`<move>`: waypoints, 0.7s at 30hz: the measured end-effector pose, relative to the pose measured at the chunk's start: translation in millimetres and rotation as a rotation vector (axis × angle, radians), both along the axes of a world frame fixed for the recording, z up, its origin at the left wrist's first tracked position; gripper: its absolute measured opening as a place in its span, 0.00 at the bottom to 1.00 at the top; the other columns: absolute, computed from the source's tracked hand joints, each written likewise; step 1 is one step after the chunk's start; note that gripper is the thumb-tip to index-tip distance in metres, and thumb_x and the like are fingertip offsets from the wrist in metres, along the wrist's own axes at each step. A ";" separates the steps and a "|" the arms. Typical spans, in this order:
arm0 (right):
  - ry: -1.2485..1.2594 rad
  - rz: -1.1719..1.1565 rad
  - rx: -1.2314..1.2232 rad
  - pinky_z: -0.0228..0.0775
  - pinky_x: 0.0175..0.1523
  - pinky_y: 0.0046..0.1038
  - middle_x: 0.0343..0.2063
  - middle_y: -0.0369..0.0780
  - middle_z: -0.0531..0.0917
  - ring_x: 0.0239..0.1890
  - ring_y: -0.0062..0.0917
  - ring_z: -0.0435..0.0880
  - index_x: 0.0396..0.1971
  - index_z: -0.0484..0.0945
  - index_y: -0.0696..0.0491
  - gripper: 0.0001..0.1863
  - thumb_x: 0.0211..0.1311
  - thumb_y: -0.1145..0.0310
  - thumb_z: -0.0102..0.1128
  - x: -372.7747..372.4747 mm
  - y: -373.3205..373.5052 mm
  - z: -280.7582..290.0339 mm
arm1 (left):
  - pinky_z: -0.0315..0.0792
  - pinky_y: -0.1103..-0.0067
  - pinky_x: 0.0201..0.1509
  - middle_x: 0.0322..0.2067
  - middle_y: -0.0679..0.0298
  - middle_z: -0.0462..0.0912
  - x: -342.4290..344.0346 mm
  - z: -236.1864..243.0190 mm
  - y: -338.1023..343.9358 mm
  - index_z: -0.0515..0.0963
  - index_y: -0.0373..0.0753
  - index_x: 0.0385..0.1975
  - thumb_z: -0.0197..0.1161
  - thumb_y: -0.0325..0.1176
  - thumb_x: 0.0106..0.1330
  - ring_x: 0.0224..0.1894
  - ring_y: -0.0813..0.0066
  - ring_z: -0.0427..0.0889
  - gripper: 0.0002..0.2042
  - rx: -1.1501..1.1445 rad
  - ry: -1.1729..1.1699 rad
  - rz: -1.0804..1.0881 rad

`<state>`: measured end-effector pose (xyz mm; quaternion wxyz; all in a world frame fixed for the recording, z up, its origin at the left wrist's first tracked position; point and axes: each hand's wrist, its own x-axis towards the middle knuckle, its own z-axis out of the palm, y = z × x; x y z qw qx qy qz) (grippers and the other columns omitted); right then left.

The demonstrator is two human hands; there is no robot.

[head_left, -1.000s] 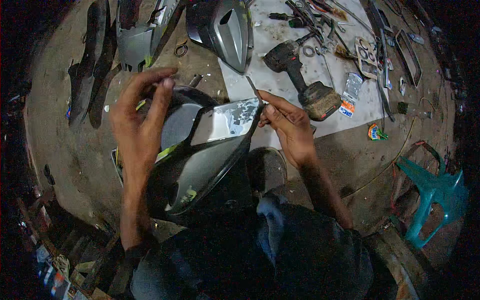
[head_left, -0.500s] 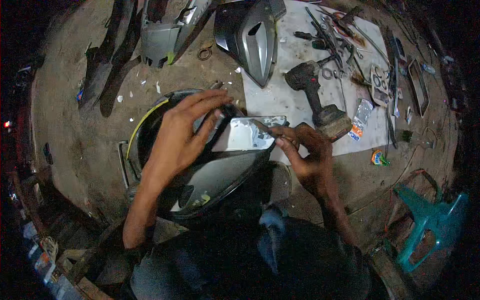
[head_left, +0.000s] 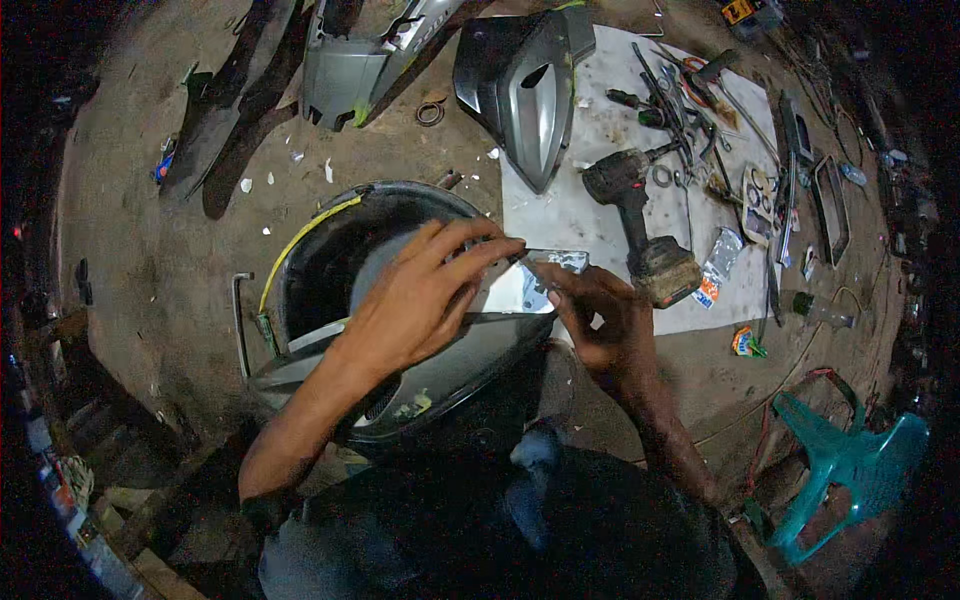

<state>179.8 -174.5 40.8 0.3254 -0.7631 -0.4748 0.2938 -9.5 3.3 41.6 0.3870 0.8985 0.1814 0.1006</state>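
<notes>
My left hand (head_left: 408, 305) lies over a dark scooter body panel (head_left: 470, 365), fingers extended, their tips pressed down at the tip of a thin flat tool (head_left: 533, 271) on a patchy white-and-silver surface (head_left: 500, 294) of the panel. My right hand (head_left: 612, 332), at that surface's right end, grips the tool between thumb and fingers. The panel has a round dark opening, with a yellow strip (head_left: 300, 240) along its rim. A grimy cordless power tool (head_left: 633, 225) lies just beyond my right hand on a white sheet (head_left: 610, 140).
Grey body panels (head_left: 515, 100), (head_left: 340, 85) and a long dark panel (head_left: 225, 115) lie at the back. Assorted hand tools (head_left: 680, 110), small packets (head_left: 720, 265) and a rectangular frame (head_left: 830, 210) lie to the right. A teal fairing (head_left: 815, 440) sits at lower right, a metal bar (head_left: 242, 320) at left.
My left hand has moved rightward and lowered onto the white surface beside the tool tip. My right hand's tool has tilted down onto that surface. The view has shifted, so the surroundings appear lower.
</notes>
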 end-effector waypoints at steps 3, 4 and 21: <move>-0.029 0.009 0.005 0.74 0.34 0.26 0.31 0.39 0.84 0.28 0.19 0.81 0.56 0.90 0.51 0.15 0.72 0.75 0.69 -2.0 1.5 -3.2 | 0.75 0.59 0.67 0.61 0.52 0.79 -1.7 -2.1 0.5 0.79 0.42 0.65 0.61 0.21 0.70 0.61 0.47 0.79 0.23 -0.007 -0.024 0.022; -0.035 0.002 0.001 0.77 0.36 0.25 0.33 0.39 0.86 0.30 0.19 0.84 0.55 0.90 0.51 0.14 0.72 0.75 0.69 -2.3 1.8 -3.9 | 0.75 0.59 0.67 0.61 0.52 0.79 -1.3 -2.7 0.8 0.79 0.42 0.65 0.61 0.21 0.70 0.61 0.47 0.79 0.23 -0.007 -0.023 0.023; -0.014 -0.079 0.065 0.80 0.45 0.37 0.38 0.44 0.89 0.37 0.36 0.88 0.51 0.90 0.51 0.12 0.70 0.72 0.67 -15.8 14.6 -0.9 | 0.71 0.61 0.70 0.70 0.60 0.77 2.9 2.8 2.4 0.77 0.45 0.71 0.58 0.18 0.60 0.64 0.50 0.78 0.34 0.054 0.128 -0.114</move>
